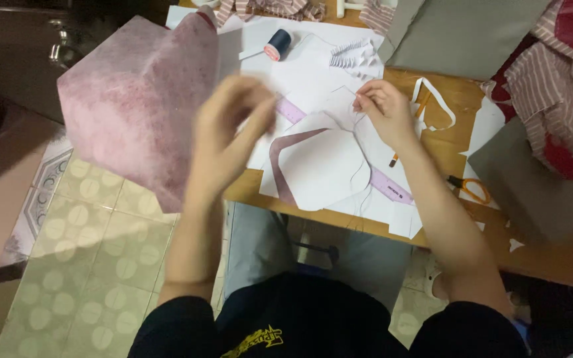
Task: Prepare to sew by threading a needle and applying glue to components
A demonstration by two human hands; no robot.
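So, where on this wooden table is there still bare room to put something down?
Bare wood shows on the wooden table, along its near edge right of the orange-handled scissors, below the grey fabric sheet. A smaller patch lies beside the curled white paper strip. The middle is crowded: white paper pattern pieces, purple plastic ruler, both hands.

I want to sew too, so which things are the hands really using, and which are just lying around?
In use:
- left hand, blurred, raised beside the pink fabric
- right hand, pinching a dark thread
- white paper pattern under the thread

Lying about:
- thread spool
- purple ruler
- orange scissors
- pencil
- paper scraps
- grey fabric
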